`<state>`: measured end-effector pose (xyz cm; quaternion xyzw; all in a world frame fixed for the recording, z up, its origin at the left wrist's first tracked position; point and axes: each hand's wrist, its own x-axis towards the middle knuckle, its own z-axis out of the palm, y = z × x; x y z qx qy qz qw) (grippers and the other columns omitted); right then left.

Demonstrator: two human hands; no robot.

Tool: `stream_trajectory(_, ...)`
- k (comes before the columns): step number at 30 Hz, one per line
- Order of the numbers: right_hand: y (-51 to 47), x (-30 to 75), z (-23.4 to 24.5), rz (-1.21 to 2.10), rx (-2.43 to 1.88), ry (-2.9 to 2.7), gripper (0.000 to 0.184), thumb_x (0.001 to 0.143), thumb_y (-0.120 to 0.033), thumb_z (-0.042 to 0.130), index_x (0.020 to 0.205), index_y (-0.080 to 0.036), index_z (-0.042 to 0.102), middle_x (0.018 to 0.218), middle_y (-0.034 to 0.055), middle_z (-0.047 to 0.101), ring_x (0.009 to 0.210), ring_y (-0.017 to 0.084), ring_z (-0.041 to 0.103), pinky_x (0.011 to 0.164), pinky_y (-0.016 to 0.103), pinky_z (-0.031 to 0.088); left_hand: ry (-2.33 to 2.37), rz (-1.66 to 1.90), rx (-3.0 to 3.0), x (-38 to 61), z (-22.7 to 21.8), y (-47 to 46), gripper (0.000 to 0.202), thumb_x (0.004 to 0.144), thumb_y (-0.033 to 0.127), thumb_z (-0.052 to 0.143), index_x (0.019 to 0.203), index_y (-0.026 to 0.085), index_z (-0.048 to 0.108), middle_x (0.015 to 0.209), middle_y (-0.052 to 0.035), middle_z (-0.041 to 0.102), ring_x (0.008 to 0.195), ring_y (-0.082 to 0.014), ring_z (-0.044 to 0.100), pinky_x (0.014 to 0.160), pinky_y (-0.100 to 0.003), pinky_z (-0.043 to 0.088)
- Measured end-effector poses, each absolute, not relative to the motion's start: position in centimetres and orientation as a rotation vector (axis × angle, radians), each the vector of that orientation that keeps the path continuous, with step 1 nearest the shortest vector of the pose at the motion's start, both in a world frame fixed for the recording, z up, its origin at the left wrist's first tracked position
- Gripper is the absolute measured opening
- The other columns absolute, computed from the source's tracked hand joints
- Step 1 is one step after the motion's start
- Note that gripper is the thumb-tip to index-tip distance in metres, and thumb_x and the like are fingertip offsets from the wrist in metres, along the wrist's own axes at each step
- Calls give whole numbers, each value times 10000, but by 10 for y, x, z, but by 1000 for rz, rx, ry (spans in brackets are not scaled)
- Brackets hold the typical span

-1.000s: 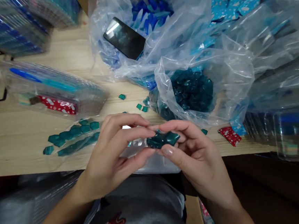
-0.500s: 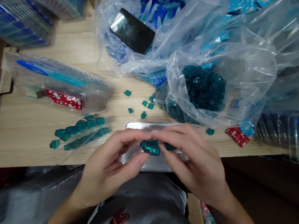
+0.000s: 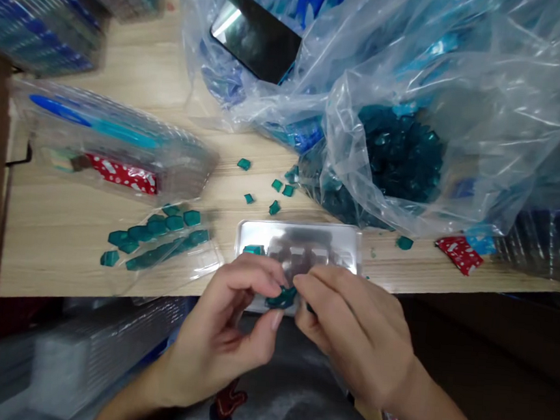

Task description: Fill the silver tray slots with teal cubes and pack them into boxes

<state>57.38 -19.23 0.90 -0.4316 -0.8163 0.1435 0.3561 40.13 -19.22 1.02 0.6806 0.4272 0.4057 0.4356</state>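
Over the front of a silver tray, my left hand pinches a translucent teal gem-like piece between thumb and fingers. My right hand is closed beside it, fingertips at the piece's right end, with a bit of dark teal showing under them. Another teal piece lies at the tray's left, by shallow moulded hollows. Left of the tray, a clear plastic pack bears rows of joined teal pieces. Several loose teal bits lie behind the tray.
A clear bag filled with dark teal pieces stands behind the tray. A phone rests on another bag of blue pieces. Clear boxes stand at left; red dotted packet lies right, near the table edge.
My hands have come down toward the front with the teal piece, uncovering the tray's back and the piece at its left. The view has shifted slightly.
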Motion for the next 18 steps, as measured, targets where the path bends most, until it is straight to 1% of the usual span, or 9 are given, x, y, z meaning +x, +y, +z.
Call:
stream_trajectory(2, -198, 570, 5, 337, -1151, -2072, 169, 933, -122, 469, 1001, -180, 613, 717, 41, 691, 638, 181, 637, 564, 304, 521, 1027, 988, 1682, 399, 9, -200, 289, 865, 10, 512, 1053, 229, 500, 928, -17, 570, 865, -107, 620, 749, -200, 581)
stream_trajectory(4, -202, 572, 0, 330, -1242, -1993, 170, 932, -128, 471, 989, -200, 614, 734, 44, 690, 660, 187, 643, 561, 301, 519, 967, 919, 1634, 394, 9, -209, 354, 836, -38, 486, 1076, 222, 480, 934, -20, 544, 854, -107, 612, 765, -215, 589)
stream_trajectory(6, -205, 581, -5, 281, -1430, -1860, 185, 916, -109, 501, 985, -233, 620, 796, 47, 699, 736, 198, 664, 608, 301, 536, 908, 849, 1602, 387, 10, -214, 400, 825, -63, 472, 1108, 219, 459, 939, -25, 540, 875, -123, 627, 805, -258, 603)
stream_trajectory(8, -207, 595, -10, 215, -1605, -1720, 233, 869, -65, 569, 978, -262, 628, 840, 35, 703, 788, 199, 674, 682, 304, 554, 948, 825, 1651, 378, 12, -214, 407, 834, -61, 479, 1124, 223, 456, 968, -35, 562, 940, -149, 635, 854, -302, 590)
stream_trajectory(10, -209, 609, -13, 178, -1690, -1629, 286, 815, -29, 630, 960, -275, 637, 843, 13, 704, 785, 183, 679, 727, 294, 558, 1082, 801, 1795, 371, 13, -206, 359, 857, -27, 518, 1108, 228, 488, 994, -38, 596, 994, -170, 613, 866, -325, 548)
stream_trajectory(11, -209, 614, -15, 176, -1687, -1605, 294, 798, -22, 647, 950, -274, 641, 832, 8, 703, 767, 174, 678, 718, 282, 554, 1147, 766, 1897, 369, 13, -200, 317, 871, 5, 547, 1092, 229, 511, 995, -33, 612, 990, -178, 602, 861, -339, 518)
stream_trajectory(13, -211, 622, -18, 167, -1697, -1547, 278, 786, -28, 667, 931, -266, 655, 802, 6, 697, 710, 156, 663, 653, 263, 529, 1213, 633, 2120, 367, 13, -187, 243, 897, 80, 593, 1084, 228, 549, 959, -16, 634, 932, -186, 584, 841, -362, 456)
stream_trajectory(15, -212, 625, -22, 169, -1723, -1484, 254, 789, -49, 678, 927, -262, 676, 779, 7, 692, 666, 146, 642, 605, 260, 500, 1207, 503, 2297, 369, 12, -174, 220, 922, 143, 599, 1121, 229, 563, 915, -2, 639, 873, -190, 572, 815, -372, 414)
stream_trajectory(18, -212, 624, -26, 197, -1746, -1455, 225, 796, -77, 688, 930, -259, 692, 766, 1, 692, 657, 143, 635, 604, 259, 494, 1187, 448, 2397, 375, 10, -161, 209, 943, 208, 586, 1150, 234, 576, 940, -7, 653, 859, -202, 568, 776, -372, 383)
